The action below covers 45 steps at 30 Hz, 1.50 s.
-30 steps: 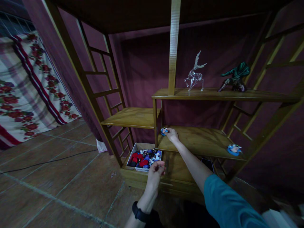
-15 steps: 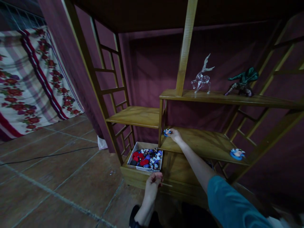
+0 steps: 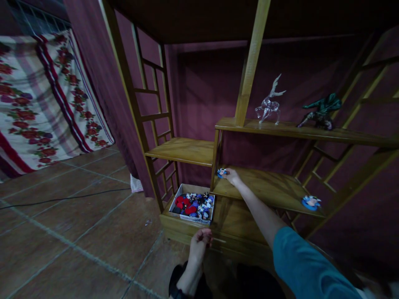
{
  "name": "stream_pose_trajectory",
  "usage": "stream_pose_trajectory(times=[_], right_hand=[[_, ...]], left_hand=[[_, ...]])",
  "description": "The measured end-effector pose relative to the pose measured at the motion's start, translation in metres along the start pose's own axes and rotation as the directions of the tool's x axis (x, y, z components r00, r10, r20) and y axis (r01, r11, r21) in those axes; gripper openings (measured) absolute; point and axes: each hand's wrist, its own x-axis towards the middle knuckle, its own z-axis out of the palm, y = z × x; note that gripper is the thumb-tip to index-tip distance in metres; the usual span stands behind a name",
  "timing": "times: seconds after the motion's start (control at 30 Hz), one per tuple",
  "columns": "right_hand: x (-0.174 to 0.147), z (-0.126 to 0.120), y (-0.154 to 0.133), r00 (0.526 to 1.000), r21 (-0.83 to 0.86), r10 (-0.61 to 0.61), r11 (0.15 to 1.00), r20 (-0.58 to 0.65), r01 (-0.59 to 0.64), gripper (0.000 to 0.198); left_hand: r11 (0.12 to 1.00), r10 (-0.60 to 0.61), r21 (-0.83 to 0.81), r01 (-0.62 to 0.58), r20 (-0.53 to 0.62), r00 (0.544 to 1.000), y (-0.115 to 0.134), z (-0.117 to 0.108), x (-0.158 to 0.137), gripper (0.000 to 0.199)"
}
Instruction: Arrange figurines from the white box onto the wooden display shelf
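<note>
On the left end of the lower right shelf (image 3: 264, 182), my right hand (image 3: 232, 176) grips a small figurine (image 3: 222, 172) with a blue base. The figurine is at the shelf surface, close to the upright post. My left hand (image 3: 201, 241) hangs in front of the cabinet's bottom drawer, fingers curled in, and no object shows in it. Just beyond it a shallow white box (image 3: 178, 195) holds many small figurines in red, black, white and purple. A similar blue-based figurine (image 3: 311, 202) lies at the right end of the same shelf.
A clear glass deer figure (image 3: 268, 106) and a dark green crouching statue (image 3: 322, 110) stand on the upper right shelf (image 3: 289, 128). Wooden lattice sides frame the cabinet. On the left are a flowered cloth (image 3: 56, 99), the tiled floor and a black cable (image 3: 68, 198).
The view has shifted slightly, moving the cabinet a little to the right in the picture. My right hand stays on the figurine at the shelf's left end. My left hand is slightly lower.
</note>
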Motion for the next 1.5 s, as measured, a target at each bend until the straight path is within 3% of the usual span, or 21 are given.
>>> stream_pose_trajectory(times=[0.27,0.5,0.6,0.7,0.77,0.83,0.93,0.97,1.03,1.1,1.2,1.33,1.5], right_hand=[[-0.002,-0.003,-0.009,0.999,0.062,0.018,0.998,0.039,-0.021,0.03],[-0.006,-0.008,-0.015,0.997,0.077,0.024,0.997,0.075,-0.03,0.022],[-0.01,-0.012,-0.018,1.0,0.042,0.009,0.999,0.023,-0.01,0.019],[-0.028,-0.019,-0.025,0.992,-0.02,-0.091,0.996,-0.089,0.09,0.021],[-0.053,-0.024,-0.033,0.961,-0.098,-0.201,0.978,-0.191,0.186,0.026],[-0.085,-0.028,-0.043,0.896,-0.21,-0.326,0.939,-0.301,0.272,0.033],[-0.138,-0.027,-0.052,0.83,-0.31,-0.405,0.903,-0.383,0.297,0.035],[-0.154,-0.024,-0.051,0.827,-0.309,-0.398,0.907,-0.397,0.288,0.034],[-0.181,-0.012,-0.044,0.87,-0.249,-0.329,0.936,-0.366,0.249,0.03],[-0.2,0.005,-0.03,0.947,-0.174,-0.248,0.961,-0.204,0.214,0.024],[-0.215,0.035,0.0,0.989,-0.11,-0.15,0.983,-0.016,0.147,0.024],[-0.206,0.072,0.038,0.994,-0.092,-0.086,0.991,0.068,0.092,0.024],[-0.159,0.123,0.074,0.986,-0.148,-0.045,0.986,0.162,0.07,0.029]], left_hand=[[1.0,-0.023,-0.02,0.023,-0.03,0.999,-0.005,-0.005,0.0,0.031],[0.999,-0.033,-0.032,0.031,-0.037,0.999,-0.01,-0.007,0.002,0.03],[0.999,-0.026,-0.019,0.026,-0.043,0.999,-0.011,-0.009,0.004,0.029],[1.0,-0.012,-0.03,0.011,-0.058,0.998,-0.009,-0.011,0.007,0.029],[0.998,-0.006,-0.056,0.002,-0.073,0.997,-0.005,-0.012,0.01,0.029],[0.997,-0.003,-0.083,-0.005,-0.095,0.995,-0.001,-0.013,0.014,0.029],[0.993,0.016,-0.11,-0.033,-0.15,0.989,0.007,-0.017,0.023,0.029],[0.991,0.029,-0.123,-0.051,-0.171,0.985,0.009,-0.019,0.027,0.029],[0.983,0.048,-0.163,-0.084,-0.217,0.975,0.015,-0.023,0.037,0.027],[0.971,0.054,-0.211,-0.113,-0.269,0.962,0.023,-0.028,0.049,0.023],[0.932,0.086,-0.294,-0.213,-0.392,0.916,0.039,-0.038,0.07,0.018],[0.877,0.12,-0.348,-0.332,-0.509,0.852,0.062,-0.051,0.1,0.02],[0.836,0.144,-0.354,-0.419,-0.596,0.79,0.064,-0.067,0.13,0.018]])
